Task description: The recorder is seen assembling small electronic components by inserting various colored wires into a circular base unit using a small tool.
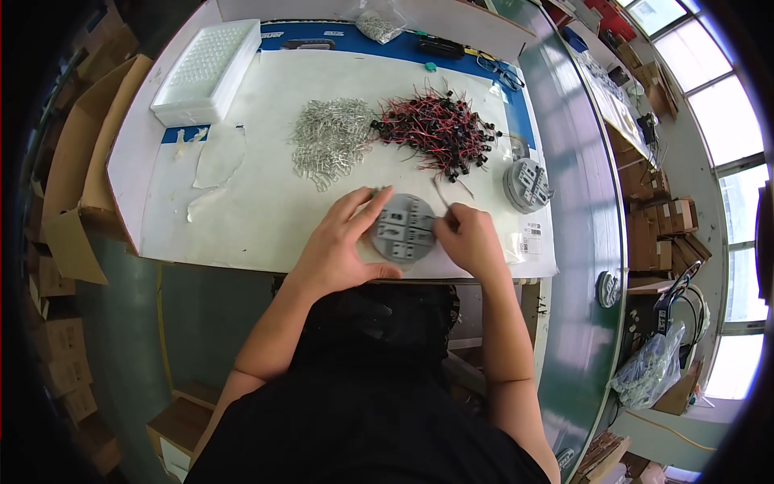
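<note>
A round grey fixture with rows of slots and small raised blocks lies near the front edge of the table. My left hand curves round its left side, index finger at the upper rim and thumb at the lower. At the right rim, my right hand has its fingers pinched together. A thin, blurred stick-like thing sticks up from those fingers; its kind is unclear. Beyond the fixture lie a heap of small clear-and-silver pieces and a pile of black parts with red and black wires.
Another stack of round grey fixtures stands at the table's right. White trays sit at the back left, near an open cardboard box. A bag of small parts and a black-and-yellow tool lie along the back.
</note>
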Available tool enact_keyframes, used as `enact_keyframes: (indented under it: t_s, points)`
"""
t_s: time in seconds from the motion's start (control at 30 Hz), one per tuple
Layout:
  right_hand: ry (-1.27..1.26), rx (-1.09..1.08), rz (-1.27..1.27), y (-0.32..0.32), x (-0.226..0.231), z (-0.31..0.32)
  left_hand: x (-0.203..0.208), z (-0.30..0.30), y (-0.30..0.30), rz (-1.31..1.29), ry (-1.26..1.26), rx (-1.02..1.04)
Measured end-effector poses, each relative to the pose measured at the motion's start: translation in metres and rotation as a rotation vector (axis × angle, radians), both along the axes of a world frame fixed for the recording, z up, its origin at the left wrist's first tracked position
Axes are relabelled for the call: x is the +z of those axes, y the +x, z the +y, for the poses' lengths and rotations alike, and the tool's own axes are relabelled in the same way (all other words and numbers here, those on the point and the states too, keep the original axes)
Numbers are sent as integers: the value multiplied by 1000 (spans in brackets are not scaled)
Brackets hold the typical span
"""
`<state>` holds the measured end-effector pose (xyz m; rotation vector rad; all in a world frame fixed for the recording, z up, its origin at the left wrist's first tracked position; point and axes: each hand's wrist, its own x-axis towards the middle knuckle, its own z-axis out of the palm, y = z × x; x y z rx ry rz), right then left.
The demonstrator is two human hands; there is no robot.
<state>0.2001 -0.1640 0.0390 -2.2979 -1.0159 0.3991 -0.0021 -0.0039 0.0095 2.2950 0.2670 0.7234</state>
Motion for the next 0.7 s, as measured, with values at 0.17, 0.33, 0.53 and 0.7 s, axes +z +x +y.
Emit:
enact_keyframes:
  t_s: [0.17,0.33,0.53,0.7]
  points:
    - [267,-119,-129,38,-12,14,2,0,18,153,70,-52]
    - [16,-58,-243,52,-13,27,2,-1,14,180,-29,-70]
    - [336,-41,-268,58,-30,12,-2,-2,14,123,67,-93]
    - [826,-189,673,25,1,-18,4,1,22,-113,15,-54]
